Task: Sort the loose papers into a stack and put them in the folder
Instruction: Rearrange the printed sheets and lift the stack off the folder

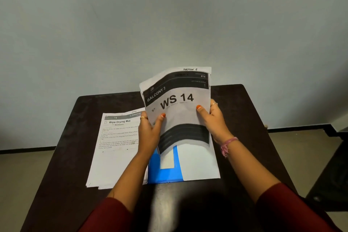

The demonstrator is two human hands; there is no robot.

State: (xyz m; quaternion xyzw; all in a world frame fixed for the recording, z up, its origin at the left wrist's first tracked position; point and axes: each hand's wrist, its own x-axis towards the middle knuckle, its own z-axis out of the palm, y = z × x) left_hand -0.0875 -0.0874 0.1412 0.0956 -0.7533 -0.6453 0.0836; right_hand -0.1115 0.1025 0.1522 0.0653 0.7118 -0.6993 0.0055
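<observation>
Near the middle of the frame a bundle of papers stands upright, its front sheet printed "WS 14" and "BALCONY 2" (with "SECTION 6" handwritten along the top edge). The left hand grips its left edge, thumb pressed on the front and the other fingers curled behind; the right hand clamps the right edge the same way, thumb on the front of the page. The lower edge of the bundle bows down onto a blue folder, which lies flat on the dark table just below centre. A white sheet lies at the folder's right, though whether it sits inside the folder or on top of it is hard to say from this angle. To the left of the folder, touching its edge, lies a flat stack of printed sheets headed "Wipe Drying Mat", partly crossed by the left forearm. Dark red sleeves fill the lower corners. Behind the table rises a pale wall.
</observation>
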